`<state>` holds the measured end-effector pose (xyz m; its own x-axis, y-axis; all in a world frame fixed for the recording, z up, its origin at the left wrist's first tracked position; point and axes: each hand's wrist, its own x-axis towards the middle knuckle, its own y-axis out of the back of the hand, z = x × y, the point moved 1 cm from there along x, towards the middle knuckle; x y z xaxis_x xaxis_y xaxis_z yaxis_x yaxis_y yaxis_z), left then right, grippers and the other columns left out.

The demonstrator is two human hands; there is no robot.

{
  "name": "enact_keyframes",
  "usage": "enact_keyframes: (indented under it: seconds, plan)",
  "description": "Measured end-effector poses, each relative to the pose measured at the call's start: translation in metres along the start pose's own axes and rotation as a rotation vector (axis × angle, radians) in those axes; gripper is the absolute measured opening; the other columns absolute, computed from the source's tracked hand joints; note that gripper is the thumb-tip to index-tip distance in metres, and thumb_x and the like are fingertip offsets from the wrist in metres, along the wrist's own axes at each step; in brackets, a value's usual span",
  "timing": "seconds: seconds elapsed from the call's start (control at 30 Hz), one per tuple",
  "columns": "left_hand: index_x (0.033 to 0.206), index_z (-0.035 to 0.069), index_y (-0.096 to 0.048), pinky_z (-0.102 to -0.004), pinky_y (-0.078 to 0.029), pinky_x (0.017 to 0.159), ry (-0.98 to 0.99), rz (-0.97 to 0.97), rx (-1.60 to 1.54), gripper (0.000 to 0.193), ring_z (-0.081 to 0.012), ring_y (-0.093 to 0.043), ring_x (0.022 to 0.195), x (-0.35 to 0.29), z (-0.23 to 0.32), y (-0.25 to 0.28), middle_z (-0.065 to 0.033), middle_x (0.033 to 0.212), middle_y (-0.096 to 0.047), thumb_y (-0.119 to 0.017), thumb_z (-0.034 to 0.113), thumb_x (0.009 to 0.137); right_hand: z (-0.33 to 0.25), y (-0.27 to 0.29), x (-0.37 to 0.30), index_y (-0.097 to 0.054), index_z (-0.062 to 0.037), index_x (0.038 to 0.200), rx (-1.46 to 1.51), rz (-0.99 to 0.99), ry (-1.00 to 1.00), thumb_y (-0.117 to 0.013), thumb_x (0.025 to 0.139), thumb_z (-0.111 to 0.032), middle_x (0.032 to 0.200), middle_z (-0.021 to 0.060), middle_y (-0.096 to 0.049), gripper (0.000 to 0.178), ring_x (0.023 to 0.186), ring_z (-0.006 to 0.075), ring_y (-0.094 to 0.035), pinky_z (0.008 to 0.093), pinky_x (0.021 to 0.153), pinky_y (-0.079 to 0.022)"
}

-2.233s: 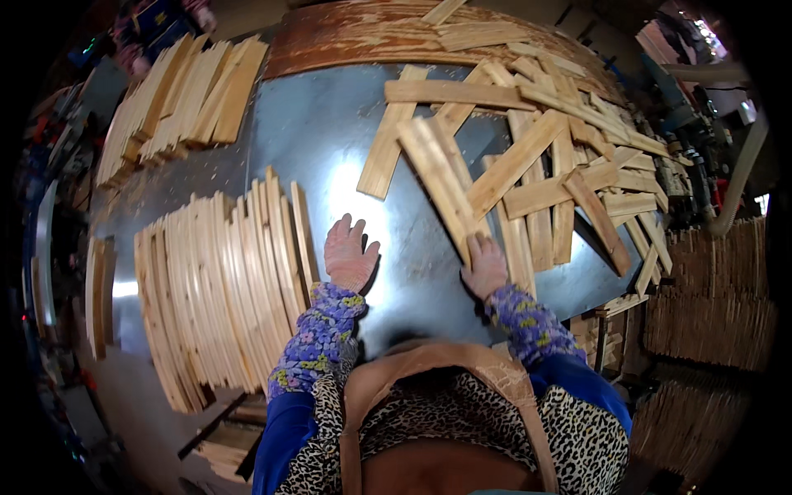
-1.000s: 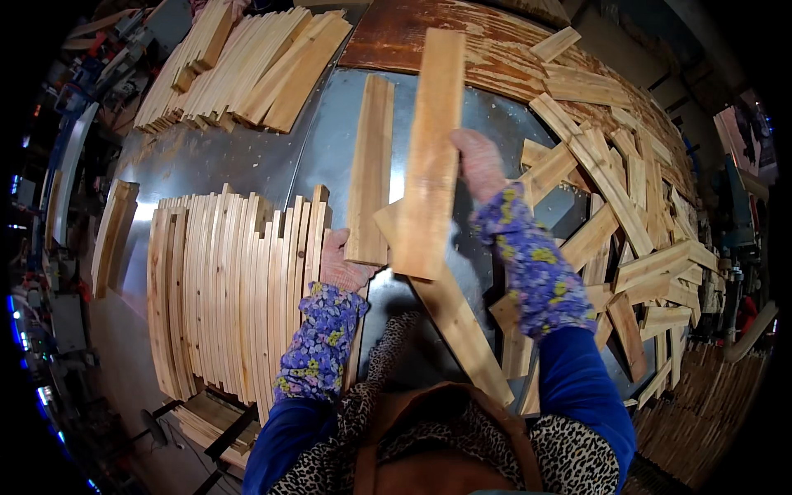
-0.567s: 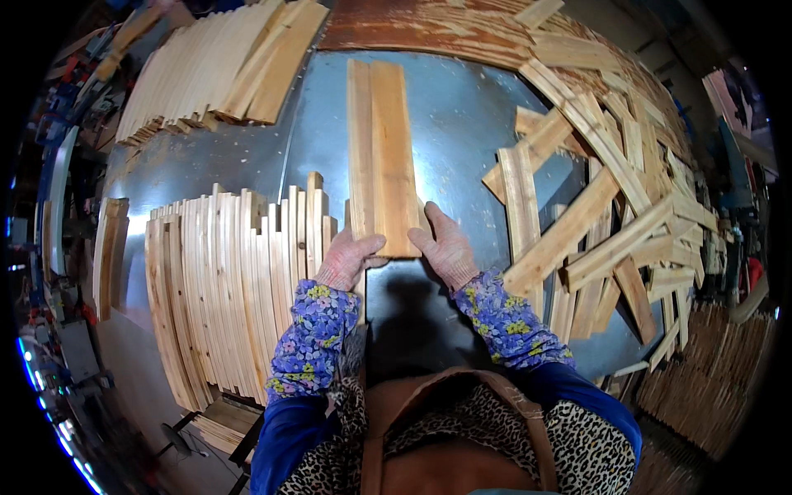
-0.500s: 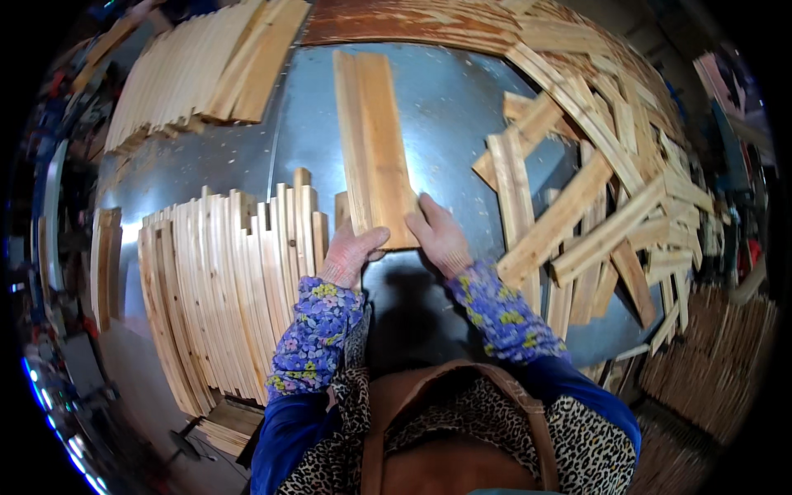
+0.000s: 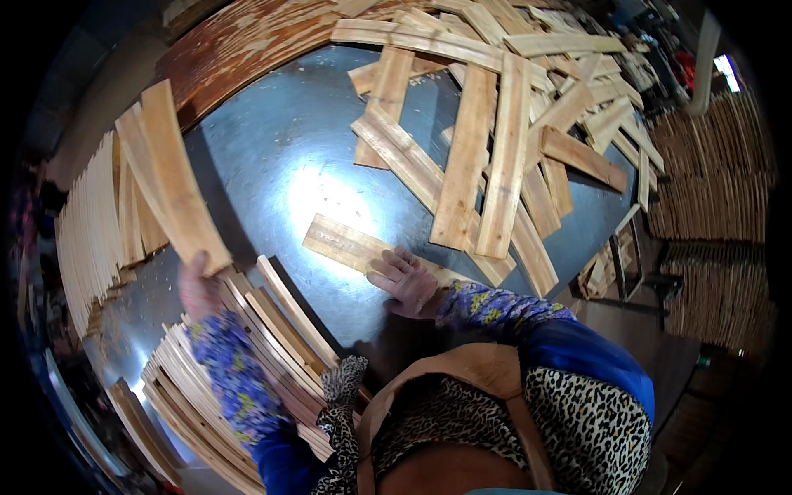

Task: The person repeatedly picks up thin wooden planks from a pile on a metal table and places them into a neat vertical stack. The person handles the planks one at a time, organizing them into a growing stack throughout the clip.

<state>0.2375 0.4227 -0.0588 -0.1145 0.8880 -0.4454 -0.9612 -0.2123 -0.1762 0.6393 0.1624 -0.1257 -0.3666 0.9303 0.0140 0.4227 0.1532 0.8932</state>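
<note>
At the left, my left hand (image 5: pixel 198 289) is closed round the near end of two overlapping wooden boards (image 5: pixel 183 186), which slant away toward a stack at the far left. A lone pale board (image 5: pixel 342 243) lies flat on the metal table in the middle. On that board rests my right hand (image 5: pixel 406 285), its fingers stretched out and slightly apart, covering part of it. Both sleeves are floral. Close to my left forearm stands a row of narrow wooden strips (image 5: pixel 272 330).
A loose heap of crossed boards (image 5: pixel 487 157) covers the right of the metal table (image 5: pixel 272 124). Boards stand packed in a row (image 5: pixel 91 239) at the far left. A worn reddish plywood sheet (image 5: pixel 239 49) lies along the back. Tall wood stacks (image 5: pixel 714 214) rise beyond the right edge.
My view has turned rightward. My left hand has carried the boards to the left, toward the far-left stack. My right hand has let go of them and come down on another board.
</note>
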Motion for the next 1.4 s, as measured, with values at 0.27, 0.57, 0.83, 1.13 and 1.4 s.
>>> enact_keyframes:
  seconds: [0.27,0.57,0.83,1.13,1.4]
  plan:
    - [0.159,0.003,-0.051,-0.0455,-0.054,0.103,-0.100,0.701,0.725,0.077,-0.0308,-0.069,0.117,0.209,0.105,0.190,-0.0200,0.128,-0.072,-0.078,0.043,0.099,0.052,0.056,-0.018,-0.054,-0.0093,0.155,-0.036,0.273,-0.285,-0.085,0.086,-0.038,0.153,0.0216,-0.058,0.082,0.146,0.0433,-0.051,0.0576,0.123,-0.041]
    - [0.148,-0.002,-0.065,-0.0420,-0.048,0.117,-0.377,-0.142,0.861,0.057,-0.0326,-0.063,0.134,-0.094,-0.052,-0.176,-0.0211,0.145,-0.069,-0.077,0.030,0.102,0.141,0.130,-0.068,-0.043,-0.0061,0.162,-0.034,0.350,-1.236,-0.089,0.080,-0.043,0.144,0.0290,-0.060,0.101,0.133,0.0461,-0.060,0.0536,0.111,-0.052]
    - [0.157,0.011,-0.056,-0.0618,-0.021,0.135,-1.233,-0.390,1.700,0.094,-0.0376,-0.056,0.144,-0.216,-0.007,-0.247,-0.0199,0.152,-0.061,-0.090,0.051,0.079,0.103,0.209,-0.080,-0.069,-0.0120,0.135,-0.243,0.089,-0.037,-0.079,0.078,-0.028,0.141,0.0250,-0.063,0.060,0.133,0.0448,-0.061,0.0599,0.113,-0.049]
    - [0.156,-0.011,-0.054,-0.0469,-0.050,0.119,0.126,-0.172,1.167,0.092,-0.0437,-0.064,0.138,-0.274,-0.038,-0.142,-0.0327,0.147,-0.066,-0.079,0.054,0.096,0.125,0.139,0.059,-0.034,-0.0085,0.171,0.067,0.239,-0.822,-0.075,0.087,-0.067,0.170,0.0280,-0.041,0.110,0.156,0.0511,-0.038,0.0648,0.131,-0.025]
    - [0.161,-0.014,-0.040,-0.0456,-0.033,0.131,0.288,-0.027,0.535,0.088,-0.0446,-0.045,0.156,-0.291,-0.176,-0.104,-0.0359,0.167,-0.043,-0.064,0.049,0.104,0.087,0.126,0.062,-0.044,-0.0100,0.166,-0.274,0.057,-0.623,-0.068,0.093,-0.058,0.167,0.0249,-0.046,0.090,0.156,0.0479,-0.036,0.0603,0.129,-0.027]
